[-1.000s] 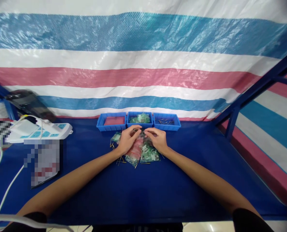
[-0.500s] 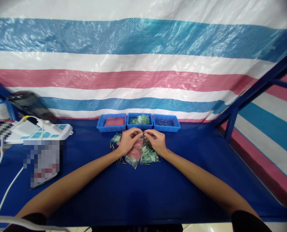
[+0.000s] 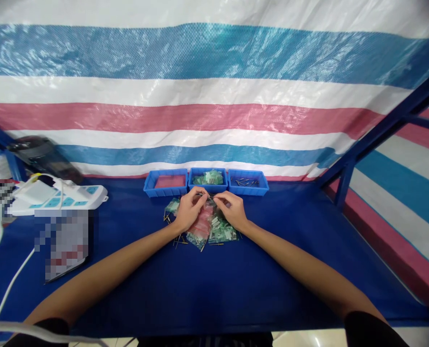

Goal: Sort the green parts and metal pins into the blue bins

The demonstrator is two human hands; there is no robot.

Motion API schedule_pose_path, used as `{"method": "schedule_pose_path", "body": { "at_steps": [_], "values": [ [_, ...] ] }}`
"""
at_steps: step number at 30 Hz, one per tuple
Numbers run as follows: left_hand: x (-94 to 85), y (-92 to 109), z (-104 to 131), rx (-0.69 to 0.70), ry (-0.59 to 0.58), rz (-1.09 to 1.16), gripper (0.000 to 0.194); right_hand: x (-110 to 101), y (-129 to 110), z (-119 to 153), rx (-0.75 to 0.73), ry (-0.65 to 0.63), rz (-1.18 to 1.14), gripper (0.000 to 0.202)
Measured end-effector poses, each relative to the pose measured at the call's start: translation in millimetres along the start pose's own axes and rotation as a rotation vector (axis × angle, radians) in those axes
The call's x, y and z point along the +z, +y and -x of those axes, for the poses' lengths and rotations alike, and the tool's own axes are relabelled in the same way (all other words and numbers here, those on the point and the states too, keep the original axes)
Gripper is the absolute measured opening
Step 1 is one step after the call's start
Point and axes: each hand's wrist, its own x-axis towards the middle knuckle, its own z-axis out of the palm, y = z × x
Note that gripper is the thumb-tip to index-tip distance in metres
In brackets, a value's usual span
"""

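A slim, dark, metal-looking piece (image 3: 210, 195) is between the fingertips of both hands, above the far edge of a pile on the dark blue tabletop (image 3: 207, 289). Its long axis seems to run roughly left to right, from one pinch to the other; it is too small to tell which end is the tip.

The left hand (image 3: 188, 210) is narrowed, thumb and forefinger pinched at one side of the piece; the right hand (image 3: 233, 210) makes a like pinch at the other. The step in hand looks like two-handed fingertip work on this single piece, and I judge that the next move calls for a light, steady pinch and good alignment.

Beneath and between the hands lie pink-red plastic packets (image 3: 201, 222) and clear green-tinted plastic packets (image 3: 223, 230). Thin brass-and-dark metal pins (image 3: 180, 241) lie scattered at the pile's left, pointing various ways; a single gold-coloured pin (image 3: 216, 244) lies crosswise at its near edge.

Just beyond, three blue plastic bins stand in a row: the left bin (image 3: 166, 193) holds something flat and pink, the middle bin (image 3: 219, 188) greenish packets, the right bin (image 3: 248, 192) dark pins.
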Motion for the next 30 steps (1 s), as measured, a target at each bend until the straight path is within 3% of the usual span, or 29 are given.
{"method": "schedule_pose_path", "body": {
  "at_steps": [8, 18, 30],
  "values": [
    [1.0, 0.1, -0.2, -0.046, -0.056, 0.16, 0.018, -1.5, -4.6, 0.0, 0.021, 0.015, -0.009, 0.018],
    [0.4, -1.2, -2.0, -0.019, -0.055, 0.084, 0.031, -1.0, -3.1, 0.3, 0.028, 0.012, -0.016, 0.018],
    [0.0, 0.1, -2.4, 0.012, -0.049, 0.028, 0.029, -1.1, -2.3, 0.5, 0.046, 0.001, -0.036, 0.019]
  ]
}}
